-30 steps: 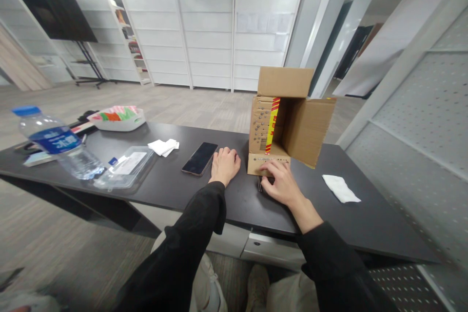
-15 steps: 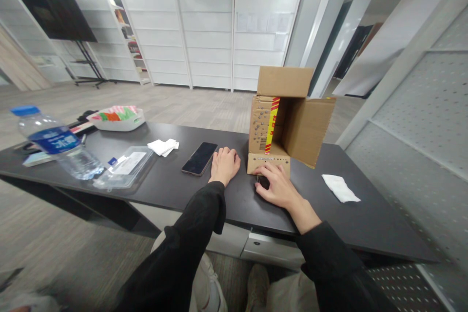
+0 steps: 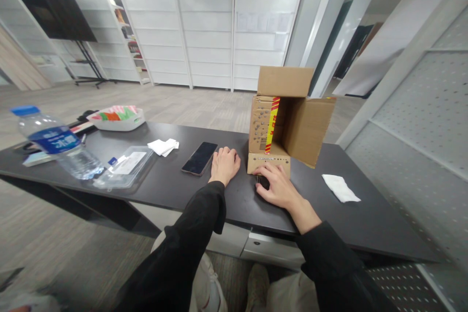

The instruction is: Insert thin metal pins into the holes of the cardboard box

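My left hand [image 3: 224, 165] rests on the black table [image 3: 175, 187] as a loose fist with nothing in it, just right of a black phone [image 3: 200, 158] lying face up. My right hand [image 3: 278, 186] lies arched over a small dark object [image 3: 262, 181] on the table, fingers curled around it, and most of the object is hidden. The fingertips touch the lower flap of an open cardboard box [image 3: 288, 122] that lies on its side, its opening towards me, with a red and yellow tape strip.
A water bottle [image 3: 54, 142] and a clear plastic lid [image 3: 126, 165] are at the left, with folded white tissues [image 3: 163, 146] and a white tray [image 3: 117, 118] behind. Another tissue [image 3: 340, 188] lies right of the box. White perforated panels stand at the right.
My right hand has drawn back slightly from the box flap and settled over the small dark object, which showed as a thin strip a second ago. The left hand has not moved.
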Tool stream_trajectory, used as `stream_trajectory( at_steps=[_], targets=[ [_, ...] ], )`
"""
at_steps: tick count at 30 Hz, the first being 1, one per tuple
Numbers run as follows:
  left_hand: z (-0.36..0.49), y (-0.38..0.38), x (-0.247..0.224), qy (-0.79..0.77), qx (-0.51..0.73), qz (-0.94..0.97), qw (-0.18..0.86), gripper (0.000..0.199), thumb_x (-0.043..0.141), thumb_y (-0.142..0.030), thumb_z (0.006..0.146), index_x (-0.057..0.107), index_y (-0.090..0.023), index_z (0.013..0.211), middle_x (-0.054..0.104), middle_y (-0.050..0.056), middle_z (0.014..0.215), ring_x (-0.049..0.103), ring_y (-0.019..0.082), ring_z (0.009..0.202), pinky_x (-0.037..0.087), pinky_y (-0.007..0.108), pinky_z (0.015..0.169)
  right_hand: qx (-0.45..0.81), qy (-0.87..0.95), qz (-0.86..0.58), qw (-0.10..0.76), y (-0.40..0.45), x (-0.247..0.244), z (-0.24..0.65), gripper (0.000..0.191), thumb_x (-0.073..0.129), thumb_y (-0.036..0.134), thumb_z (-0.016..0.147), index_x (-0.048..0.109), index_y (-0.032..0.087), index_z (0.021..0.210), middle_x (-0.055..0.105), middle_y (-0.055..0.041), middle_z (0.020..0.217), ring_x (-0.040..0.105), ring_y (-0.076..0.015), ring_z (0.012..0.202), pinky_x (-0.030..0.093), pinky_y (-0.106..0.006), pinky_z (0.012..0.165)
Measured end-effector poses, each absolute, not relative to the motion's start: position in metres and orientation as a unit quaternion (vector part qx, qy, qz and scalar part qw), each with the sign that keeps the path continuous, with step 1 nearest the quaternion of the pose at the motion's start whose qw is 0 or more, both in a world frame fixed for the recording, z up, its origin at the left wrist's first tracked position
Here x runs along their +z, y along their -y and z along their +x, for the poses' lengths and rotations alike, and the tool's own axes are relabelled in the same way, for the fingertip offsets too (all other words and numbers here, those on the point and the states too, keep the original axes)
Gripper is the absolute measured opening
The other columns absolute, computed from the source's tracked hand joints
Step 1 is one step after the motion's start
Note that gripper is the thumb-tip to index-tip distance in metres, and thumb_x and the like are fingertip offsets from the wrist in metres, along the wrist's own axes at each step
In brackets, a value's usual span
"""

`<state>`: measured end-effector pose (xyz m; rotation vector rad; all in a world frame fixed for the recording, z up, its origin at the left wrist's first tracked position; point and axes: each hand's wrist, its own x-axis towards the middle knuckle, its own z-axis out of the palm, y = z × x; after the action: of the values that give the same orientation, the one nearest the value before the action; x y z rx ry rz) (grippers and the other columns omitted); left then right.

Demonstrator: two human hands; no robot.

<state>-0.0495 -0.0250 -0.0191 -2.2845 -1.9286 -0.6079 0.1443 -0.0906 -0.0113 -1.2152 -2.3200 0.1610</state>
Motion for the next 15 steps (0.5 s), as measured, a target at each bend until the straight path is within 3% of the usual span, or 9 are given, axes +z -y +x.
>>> stream_trajectory(
  at_steps=[4, 15],
  targets=[
    [-0.0494, 0.0252, -0.0191, 0.631, -0.198, -0.749, 0.046, 0.027, 0.041, -0.032, 0.096, 0.065, -0.021, 0.101, 0.063, 0.01, 0.105, 0.053, 0.025, 0.107, 0.039, 0.04, 0.091, 0.063, 0.856, -0.447, 0.253, 0.0916, -0.0096, 0.1441, 0.023, 0.059, 0.029, 0.084, 0.061, 0.024, 0.106, 0.065, -0.0069, 0.108, 0.058, -0.026, 0.105, 0.034, -0.041, 0.091],
    [-0.05, 0.0255, -0.018, 0.633, -0.19, -0.749, 0.047, 0.028, 0.041, -0.032, 0.096, 0.066, -0.021, 0.102, 0.063, 0.01, 0.107, 0.053, 0.025, 0.107, 0.039, 0.039, 0.09, 0.051, 0.86, -0.44, 0.252, 0.0926, -0.0094, 0.1465, 0.017, 0.063, 0.031, 0.082, 0.065, 0.022, 0.096, 0.065, -0.0067, 0.107, 0.058, -0.0246, 0.103, 0.034, -0.041, 0.09]
  ],
)
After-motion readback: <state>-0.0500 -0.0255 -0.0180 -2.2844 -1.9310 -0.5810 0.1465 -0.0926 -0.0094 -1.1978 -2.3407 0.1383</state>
